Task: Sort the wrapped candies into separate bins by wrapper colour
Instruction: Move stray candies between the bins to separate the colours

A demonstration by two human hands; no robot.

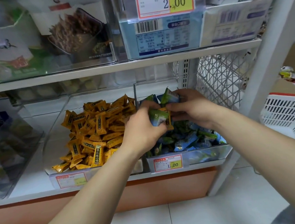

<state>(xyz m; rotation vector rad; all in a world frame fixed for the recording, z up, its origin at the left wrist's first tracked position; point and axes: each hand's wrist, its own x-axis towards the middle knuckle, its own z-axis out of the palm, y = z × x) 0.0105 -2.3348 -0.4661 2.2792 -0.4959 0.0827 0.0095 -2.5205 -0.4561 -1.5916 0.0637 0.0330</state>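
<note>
Two clear bins stand side by side on the lower shelf. The left bin [55,130] holds a heap of orange-wrapped candies [91,132]. The right bin [223,150] holds blue-and-green-wrapped candies [188,138]. Both hands meet above the right bin. My left hand [142,128] grips a bunch of blue-green candies [157,116] with one orange candy [168,119] among them. My right hand [190,106] holds more blue-green candies [170,96] at its fingertips and touches the orange one.
Price tags [168,163] hang on the bin fronts. Clear boxes of packaged snacks [161,32] fill the upper shelf. A white wire mesh panel [220,80] closes the shelf's right side. A white plastic basket [289,115] with a red rim stands further right. Tiled floor lies below.
</note>
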